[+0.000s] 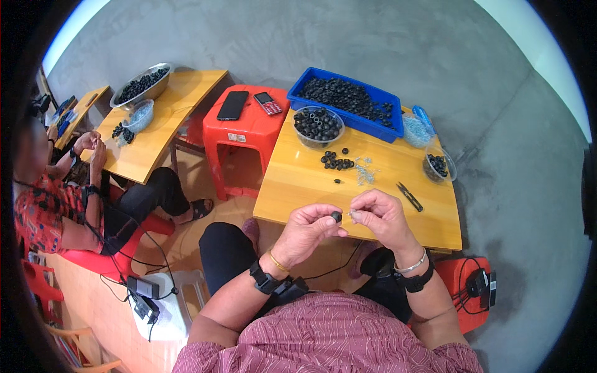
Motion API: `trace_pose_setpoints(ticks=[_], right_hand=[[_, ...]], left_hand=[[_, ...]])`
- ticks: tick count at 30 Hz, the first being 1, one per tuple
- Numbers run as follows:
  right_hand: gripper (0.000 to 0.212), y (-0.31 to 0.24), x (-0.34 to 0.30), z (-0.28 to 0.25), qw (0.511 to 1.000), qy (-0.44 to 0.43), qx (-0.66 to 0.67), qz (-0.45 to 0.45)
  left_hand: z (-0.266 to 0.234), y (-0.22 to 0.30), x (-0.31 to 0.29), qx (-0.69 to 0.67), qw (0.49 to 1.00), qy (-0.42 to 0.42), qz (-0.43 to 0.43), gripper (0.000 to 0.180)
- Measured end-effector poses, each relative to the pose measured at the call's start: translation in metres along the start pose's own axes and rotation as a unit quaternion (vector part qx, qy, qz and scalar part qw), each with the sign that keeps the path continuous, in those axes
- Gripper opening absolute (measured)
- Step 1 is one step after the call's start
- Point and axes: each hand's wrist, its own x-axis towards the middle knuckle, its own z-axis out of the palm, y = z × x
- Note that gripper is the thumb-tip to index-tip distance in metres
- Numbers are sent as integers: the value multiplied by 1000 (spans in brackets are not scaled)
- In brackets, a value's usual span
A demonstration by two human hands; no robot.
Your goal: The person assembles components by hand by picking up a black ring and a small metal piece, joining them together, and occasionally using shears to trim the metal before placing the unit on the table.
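at the left edge of the frame a co-worker (40,208) sits at another bench (193,84), and in the upper middle a red stool (222,132) bears two phones. right of it, in the lower middle, the left hand (309,228) is closed to a pinch, thumb and forefinger holding a black cap (336,216) in front of the near edge of the nearer bench (289,186). above that, a clear bowl (318,145) of like caps stands just beside a blue tray (379,132) full of more, with a small group of loose caps (337,163) below.

right of the held cap, and very near it, is a tiny pale bit (350,213); the right hand (381,217) has thumb and forefinger drawn together on it, seemingly in a light grip. whether cap and bit touch is too small to tell. a scatter of pale pieces (365,172) lies above, then black snips (410,197) farther right, and a small clear tub (451,165) of dark parts near the bench's right edge.

the step in hand looks like joining one bit to one cap. i judge the next move calls for a steady left pinch, with the right fingertips lining up the bit and pressing it home.
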Motion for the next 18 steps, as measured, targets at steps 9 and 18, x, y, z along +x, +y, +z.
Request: trace_pose_setpoints(ticks=[9,18], right_hand=[[10,2,3,9,982,-5,-153,-109],[9,0,4,25,926,31,-317,-203]], left_hand=[[0,0,0,1,1000,4,-14,18],[-9,-5,3,-52,999,7,-4,13]])
